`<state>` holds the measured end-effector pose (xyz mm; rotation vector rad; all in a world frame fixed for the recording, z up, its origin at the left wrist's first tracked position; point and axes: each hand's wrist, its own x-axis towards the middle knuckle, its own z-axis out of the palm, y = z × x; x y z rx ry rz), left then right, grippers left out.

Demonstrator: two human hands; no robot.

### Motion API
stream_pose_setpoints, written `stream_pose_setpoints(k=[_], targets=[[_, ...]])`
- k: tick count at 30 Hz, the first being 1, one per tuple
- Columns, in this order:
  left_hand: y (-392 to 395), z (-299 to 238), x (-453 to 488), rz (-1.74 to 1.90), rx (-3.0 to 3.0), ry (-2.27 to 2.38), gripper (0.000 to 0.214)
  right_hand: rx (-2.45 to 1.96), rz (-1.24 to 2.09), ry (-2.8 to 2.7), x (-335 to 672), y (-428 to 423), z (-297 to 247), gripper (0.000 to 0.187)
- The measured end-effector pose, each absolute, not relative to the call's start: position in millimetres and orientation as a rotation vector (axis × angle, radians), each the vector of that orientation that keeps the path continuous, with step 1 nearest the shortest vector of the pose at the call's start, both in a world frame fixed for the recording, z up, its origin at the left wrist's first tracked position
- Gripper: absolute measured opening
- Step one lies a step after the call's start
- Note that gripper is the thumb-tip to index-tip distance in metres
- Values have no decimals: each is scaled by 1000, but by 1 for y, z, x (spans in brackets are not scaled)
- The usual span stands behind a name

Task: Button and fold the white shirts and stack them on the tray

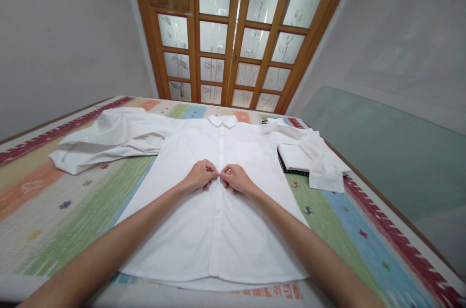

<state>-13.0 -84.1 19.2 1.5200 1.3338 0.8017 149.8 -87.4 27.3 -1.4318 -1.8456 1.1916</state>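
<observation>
A white long-sleeved shirt (182, 240) lies front up, its collar at the far end and its sleeves spread to both sides. My left hand (202, 174) and my right hand (236, 178) meet at the middle of the button placket. Both are closed in a pinch, with thumbs and fingertips nearly touching on the placket cloth. Whether a button sits between the fingertips is too small to tell. Above the hands the placket runs straight up to the collar (223, 121); below them it continues down to the curved hem.
A colourful striped cloth (91, 206) covers the table. Under the right sleeve (325, 167) lies a folded white item with a dark edge (294, 158). Wooden doors with glass panes (233, 36) stand beyond the table, and a pale green panel (382, 148) leans at the right.
</observation>
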Motion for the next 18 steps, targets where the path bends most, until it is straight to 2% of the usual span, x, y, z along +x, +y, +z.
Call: stream_pose_setpoints(k=[7,18], targets=[[-84,19,-12,815,1570,1349,5,-1479,1066,-1899,149,-86,28,14],[-90,27,-16,839,1773,1289,13,-1399,1231,-1802,157,-81,17,9]])
